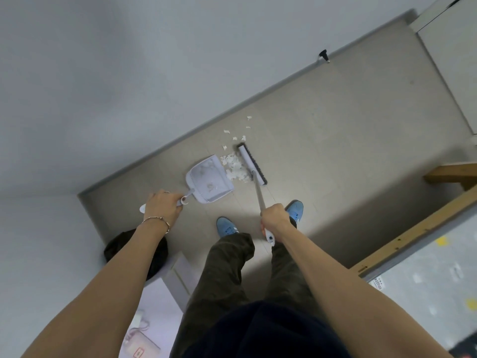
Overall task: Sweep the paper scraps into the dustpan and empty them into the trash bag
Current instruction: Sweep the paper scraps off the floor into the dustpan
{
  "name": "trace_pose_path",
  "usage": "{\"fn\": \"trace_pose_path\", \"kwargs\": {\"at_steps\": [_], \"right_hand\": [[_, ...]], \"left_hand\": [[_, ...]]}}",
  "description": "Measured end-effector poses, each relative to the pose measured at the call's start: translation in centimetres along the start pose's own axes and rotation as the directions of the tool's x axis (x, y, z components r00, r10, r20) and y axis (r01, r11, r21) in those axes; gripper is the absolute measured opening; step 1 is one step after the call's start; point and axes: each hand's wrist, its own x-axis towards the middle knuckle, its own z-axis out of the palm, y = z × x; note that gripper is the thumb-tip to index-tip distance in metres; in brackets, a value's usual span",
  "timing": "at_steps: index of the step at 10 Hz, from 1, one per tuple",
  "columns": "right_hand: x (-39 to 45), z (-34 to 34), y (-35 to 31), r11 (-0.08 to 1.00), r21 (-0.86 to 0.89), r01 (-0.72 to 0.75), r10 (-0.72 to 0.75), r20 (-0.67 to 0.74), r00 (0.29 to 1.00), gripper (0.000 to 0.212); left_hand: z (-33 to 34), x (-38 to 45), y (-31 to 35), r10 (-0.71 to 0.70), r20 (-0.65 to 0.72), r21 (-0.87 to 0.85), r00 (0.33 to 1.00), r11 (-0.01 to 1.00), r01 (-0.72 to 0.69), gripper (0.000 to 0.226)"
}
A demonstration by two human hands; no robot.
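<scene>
The left hand (164, 205) is closed in a fist around the handle of the dustpan (210, 180), fingers wrapped over it, with the handle's end sticking out behind the wrist. The pan lies flat on the floor (335, 130), its open edge turned toward the broom (251, 164). A few bits of paper already sit inside it.

The right hand (275, 218) is clenched tight on the broom's handle near its top, the white end cap poking out below the fist. The broom head rests on the floor just beside the pan's mouth.

Between broom head and pan lies a heap of scraps (235, 168), touching the bristles and close to the pan's lip. More loose scraps are scattered farther off, near the wall.

The trash bag (121, 248), dark, sits in the corner under the left forearm, well apart from the pan.
</scene>
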Motion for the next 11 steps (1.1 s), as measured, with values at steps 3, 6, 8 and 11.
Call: {"fn": "trace_pose_path", "kwargs": {"at_steps": [3,6,8,11], "right_hand": [[-2.8,1.2,-1.0,0.970,-0.233,0.066,-0.032,0.148,0.989,0.014],[-4.9,-6.6,-1.0,0.993,-0.085,0.076,-0.070,0.077,0.995,0.020],[-0.3,-7.7,-5.2,0.970,-0.186,0.154,-0.174,-0.097,0.980,0.024],[10.7,-5.0,-12.8,0.930,-0.336,0.146,-0.187,-0.092,0.978,0.019]], "left_hand": [[0.2,-0.4,-0.6,-0.029,0.020,0.009,0.999,1.000,0.029,0.019],[0.0,-1.7,-2.5,-0.081,0.045,-0.049,0.996,0.995,0.084,0.022],[0.9,-3.5,-1.7,-0.200,-0.022,-0.158,0.980,0.968,0.194,0.023],[2.4,-3.3,-1.0,-0.355,-0.056,-0.243,0.933,0.911,0.332,0.022]]}}
